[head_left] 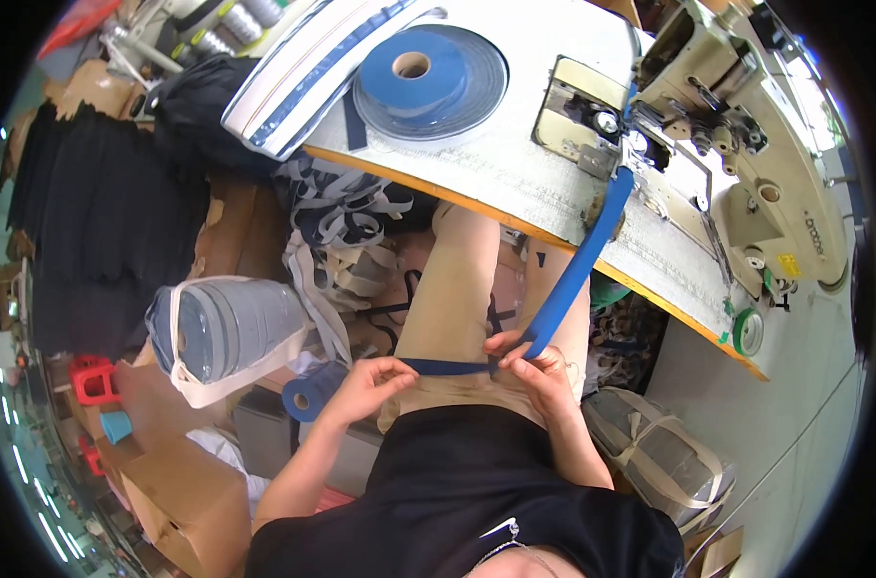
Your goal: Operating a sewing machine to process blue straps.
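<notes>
My left hand [371,387] pinches one end of a narrow dark blue strip [450,367] stretched across my lap. At the strip's other end, my right hand [548,378] has its fingers closed around a brighter blue fabric band [579,270]. This band slopes up over the table edge to the sewing machine [713,101]. Whether strip and band are one piece is hidden by the right fingers. On the white sewing table [457,173], a flat blue roll of band [450,69] lies left of the machine.
White-and-blue strips [298,82] lie beside the roll. A green tape ring [748,332] sits at the table's right end. Left of my legs are a wrapped grey roll [231,328], a small blue roll [310,393] and a cardboard box [192,501]. A tied grey bundle [655,448] lies right.
</notes>
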A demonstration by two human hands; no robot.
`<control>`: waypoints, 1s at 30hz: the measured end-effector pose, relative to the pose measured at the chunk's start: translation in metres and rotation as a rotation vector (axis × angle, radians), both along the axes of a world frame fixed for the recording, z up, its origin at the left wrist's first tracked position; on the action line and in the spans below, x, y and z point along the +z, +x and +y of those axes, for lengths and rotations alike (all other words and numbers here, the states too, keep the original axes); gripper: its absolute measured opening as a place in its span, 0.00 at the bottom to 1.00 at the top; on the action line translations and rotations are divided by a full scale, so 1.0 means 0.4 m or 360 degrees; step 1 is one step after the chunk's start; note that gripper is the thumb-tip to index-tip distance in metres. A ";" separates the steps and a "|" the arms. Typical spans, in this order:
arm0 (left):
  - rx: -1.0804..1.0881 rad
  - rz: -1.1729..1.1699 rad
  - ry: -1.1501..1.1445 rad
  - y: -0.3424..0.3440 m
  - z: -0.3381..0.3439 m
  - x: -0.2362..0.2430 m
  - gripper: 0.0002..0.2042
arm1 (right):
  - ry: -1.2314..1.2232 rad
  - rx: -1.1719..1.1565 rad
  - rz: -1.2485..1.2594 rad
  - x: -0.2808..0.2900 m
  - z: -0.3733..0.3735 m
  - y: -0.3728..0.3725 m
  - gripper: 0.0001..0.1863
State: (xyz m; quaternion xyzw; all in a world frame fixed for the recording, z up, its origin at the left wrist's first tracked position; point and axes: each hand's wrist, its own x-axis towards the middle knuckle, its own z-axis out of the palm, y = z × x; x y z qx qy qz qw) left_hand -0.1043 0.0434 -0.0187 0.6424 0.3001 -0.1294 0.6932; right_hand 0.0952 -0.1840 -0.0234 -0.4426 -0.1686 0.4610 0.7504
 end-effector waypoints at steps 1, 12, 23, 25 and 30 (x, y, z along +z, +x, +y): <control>-0.0064 -0.0019 0.0045 0.002 0.000 0.000 0.10 | 0.0015 -0.0029 -0.0002 0.006 0.001 0.000 0.07; -0.0547 -0.0464 0.0531 0.080 -0.033 0.015 0.24 | 0.0055 0.0086 -0.0168 0.015 0.010 -0.011 0.08; -0.0607 0.0297 0.0046 0.011 -0.015 0.057 0.10 | 0.0284 0.0133 -0.0207 0.004 -0.018 -0.004 0.09; -0.0590 0.0420 0.0018 -0.022 0.027 0.064 0.10 | 0.0336 0.0095 -0.0159 0.008 -0.028 0.006 0.08; -0.0641 0.0648 0.0126 -0.125 0.119 0.056 0.10 | 0.0504 0.0052 0.0058 0.014 -0.038 0.024 0.09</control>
